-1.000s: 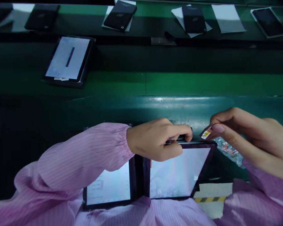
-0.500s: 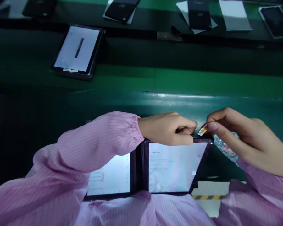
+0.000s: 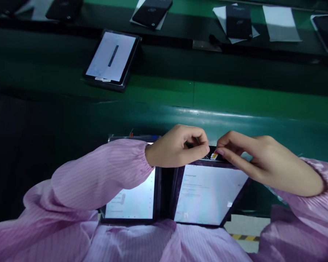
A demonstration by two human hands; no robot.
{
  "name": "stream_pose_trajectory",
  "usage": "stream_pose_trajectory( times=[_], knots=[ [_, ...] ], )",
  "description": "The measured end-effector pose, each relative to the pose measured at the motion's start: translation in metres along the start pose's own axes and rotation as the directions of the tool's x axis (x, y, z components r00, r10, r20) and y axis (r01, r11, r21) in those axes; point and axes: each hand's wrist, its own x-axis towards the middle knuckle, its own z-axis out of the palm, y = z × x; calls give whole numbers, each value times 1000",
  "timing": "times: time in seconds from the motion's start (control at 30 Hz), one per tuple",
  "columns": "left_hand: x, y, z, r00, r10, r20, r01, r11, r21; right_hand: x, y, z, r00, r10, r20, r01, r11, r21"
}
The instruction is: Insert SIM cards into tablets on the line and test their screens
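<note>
My right hand (image 3: 251, 156) pinches a small white and yellow card (image 3: 213, 156), which looks like a SIM card, between thumb and forefinger. It sits at the top edge of a lit tablet (image 3: 207, 196) whose screen reads "Internet". My left hand (image 3: 180, 145) is closed at the same edge, thumb and forefinger brought together; whatever lies between its fingertips is hidden. Under my left sleeve a second lit tablet (image 3: 132, 207) is partly covered. Both tablets lean near my lap.
On the green bench ahead lies another lit tablet (image 3: 112, 56), on top of a dark one. Farther back are several dark devices, including one (image 3: 238, 22) on white paper, and a white sheet (image 3: 281, 23). A yellow-black stripe (image 3: 244, 237) shows on the floor.
My right hand has moved left with the card, down to the tablet's top edge. My left hand has shifted slightly left. The view has swung, so the bench items appear farther right.
</note>
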Motion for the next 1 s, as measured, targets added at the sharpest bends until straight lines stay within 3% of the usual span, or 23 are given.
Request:
stream_pose_trajectory(
  times=[0.3, 0.53, 0.7, 0.8, 0.9, 1.0],
  knots=[
    [3, -3, 8, 993, 77, -94, -77, 997, -1, 7, -4, -4, 999, -20, 44, 21, 999, -31],
    [4, -6, 9, 989, 78, -127, -78, 997, 4, 16, -1, -5, 977, -187, 100, 195, 978, -76],
    [5, -12, 12, 984, 91, -154, -91, 996, 7, 19, 2, -7, 962, -243, 127, 253, 965, -72],
    [7, -15, 13, 978, 115, -172, -117, 993, -1, 16, 7, -7, 962, -217, 163, 231, 970, -73],
    [8, -16, 13, 972, 140, -191, -138, 990, 24, 12, 19, -9, 977, -109, 185, 120, 992, -49],
    [-2, -17, 9, 976, 82, -200, -56, 989, 133, 22, 36, -17, 976, 29, 214, -16, 998, -61]
  ],
)
